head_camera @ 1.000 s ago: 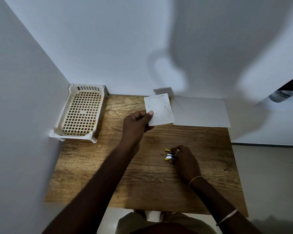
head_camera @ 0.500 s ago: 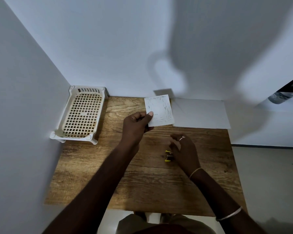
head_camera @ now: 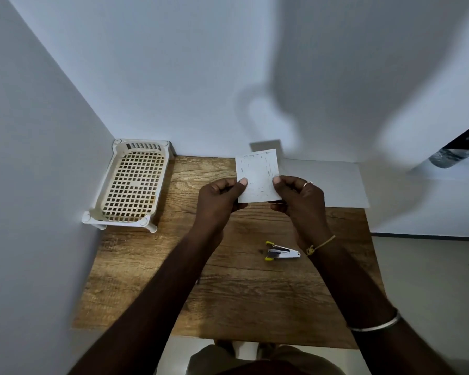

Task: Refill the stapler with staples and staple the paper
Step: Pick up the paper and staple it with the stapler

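A small white paper (head_camera: 257, 171) with rows of staple marks is held upright above the far part of the wooden table (head_camera: 241, 299). My left hand (head_camera: 218, 200) pinches its left edge and my right hand (head_camera: 299, 201) pinches its right edge. A small silver stapler with yellow tips (head_camera: 280, 251) lies on the table below my right wrist, untouched.
A cream plastic basket tray (head_camera: 132, 185) stands at the table's far left against the wall. A larger white sheet (head_camera: 328, 182) lies flat at the far right. White walls close the left and back sides; the floor shows on the right.
My right hand let go of the stapler, left it on the table and rose to take the paper's right edge. My left hand kept hold of the paper.
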Demonstrator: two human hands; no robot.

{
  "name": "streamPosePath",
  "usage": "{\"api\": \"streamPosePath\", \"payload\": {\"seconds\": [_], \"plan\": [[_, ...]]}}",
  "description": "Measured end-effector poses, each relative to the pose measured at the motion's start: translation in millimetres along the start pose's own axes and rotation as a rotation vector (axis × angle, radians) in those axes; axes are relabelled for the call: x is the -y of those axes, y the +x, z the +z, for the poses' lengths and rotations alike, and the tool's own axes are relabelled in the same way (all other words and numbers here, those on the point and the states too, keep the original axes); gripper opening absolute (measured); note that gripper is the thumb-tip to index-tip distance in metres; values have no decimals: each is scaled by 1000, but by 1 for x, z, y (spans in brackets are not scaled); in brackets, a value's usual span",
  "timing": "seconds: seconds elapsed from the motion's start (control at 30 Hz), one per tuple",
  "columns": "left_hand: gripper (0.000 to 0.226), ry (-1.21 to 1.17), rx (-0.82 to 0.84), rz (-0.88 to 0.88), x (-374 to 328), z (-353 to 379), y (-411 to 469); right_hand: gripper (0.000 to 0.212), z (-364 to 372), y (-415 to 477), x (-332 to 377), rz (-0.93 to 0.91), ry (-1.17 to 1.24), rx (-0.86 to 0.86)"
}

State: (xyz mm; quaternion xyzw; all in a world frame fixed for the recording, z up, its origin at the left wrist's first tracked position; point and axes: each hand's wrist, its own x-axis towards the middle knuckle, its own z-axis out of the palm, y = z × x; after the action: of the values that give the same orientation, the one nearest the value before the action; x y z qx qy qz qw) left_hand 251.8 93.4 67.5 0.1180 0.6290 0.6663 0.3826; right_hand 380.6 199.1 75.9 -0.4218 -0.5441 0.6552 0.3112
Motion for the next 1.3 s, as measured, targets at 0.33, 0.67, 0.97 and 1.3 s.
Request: {"api": "streamPosePath", "payload": {"seconds": [0.33,0.67,0.97,1.3], "plan": [[24,-22,12,-8,0,1,-2,12,-1,3,-11,0,28,-9],[22,-21,28,3,4,-2,0,13,-3,6,-21,-5,13,-16],[22,5,-12,-34,19,-7,8,10,-2,12,-37,22,-71,-36],[14,92,-65,-163,64,-26,19,23,-4,23,-92,84,-388,-139]]}}
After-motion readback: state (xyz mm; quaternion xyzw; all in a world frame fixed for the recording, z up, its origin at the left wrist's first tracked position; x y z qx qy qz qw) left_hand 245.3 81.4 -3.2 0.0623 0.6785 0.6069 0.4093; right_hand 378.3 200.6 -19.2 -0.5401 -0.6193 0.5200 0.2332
